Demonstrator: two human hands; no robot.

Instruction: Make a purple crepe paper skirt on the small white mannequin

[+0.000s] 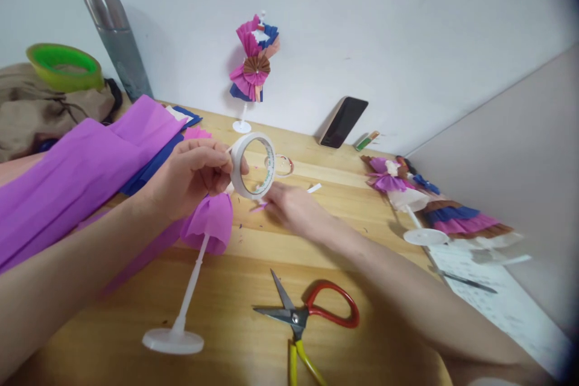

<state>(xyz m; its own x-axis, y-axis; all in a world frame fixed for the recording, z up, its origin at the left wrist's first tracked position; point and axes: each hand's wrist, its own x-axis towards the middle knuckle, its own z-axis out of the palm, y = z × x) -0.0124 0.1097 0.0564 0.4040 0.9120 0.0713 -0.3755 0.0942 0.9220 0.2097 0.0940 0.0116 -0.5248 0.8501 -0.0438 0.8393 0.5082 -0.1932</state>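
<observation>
The left hand [187,175] grasps a roll of white tape [238,176], pinching its near-left edge between thumb and fingers so that the ring stands up above the table [239,289]. The right hand [289,208] reaches in low just behind the roll, beside a small purple scrap [259,207]; its fingertips are partly hidden, so I cannot tell whether they are closed on anything.

Just below the left hand, a purple crepe-paper skirt [208,223] surrounds the upper part of a white doll stand [192,274], which tilts in the view. Scissors [296,316] with red and yellow handles lie nearby, blades spread. Purple crepe paper [90,175] spreads along the left side. Farther back, a paper-dressed doll [256,69] stands upright near the wall, and a smartphone [344,123] leans against it. A metal-topped bottle [122,42] stands at the back left.
</observation>
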